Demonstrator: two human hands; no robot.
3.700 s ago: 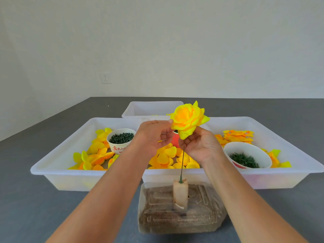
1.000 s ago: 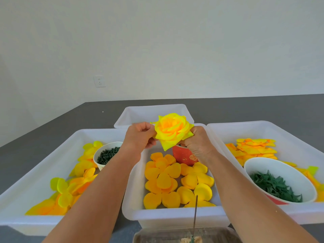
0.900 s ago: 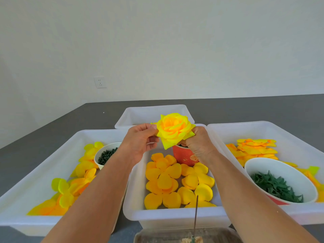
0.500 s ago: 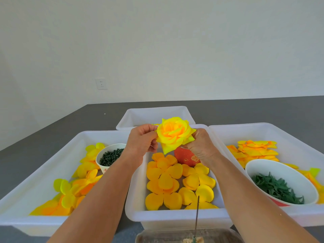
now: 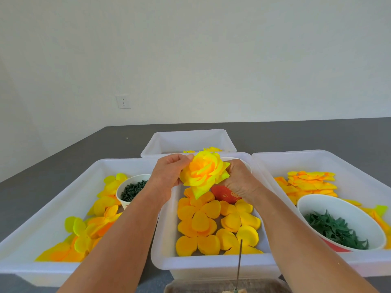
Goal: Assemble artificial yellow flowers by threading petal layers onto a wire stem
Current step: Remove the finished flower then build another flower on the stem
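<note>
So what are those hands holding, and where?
Both hands, left and right, hold the yellow flower by its outer petals, one on each side.

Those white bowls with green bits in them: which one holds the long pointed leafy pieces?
The big bowl in the right tray. Its green pieces are long and spiky, whereas the smaller cup in the left tray holds short, dark, pellet-like bits.

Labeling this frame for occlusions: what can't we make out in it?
- Flower underside, head view: hidden by petals and both hands, left and right.
- Wire base: cut off by bottom edge.
- Red cup: mostly behind right hand.
- Back tray contents: mostly behind its wall.
</note>
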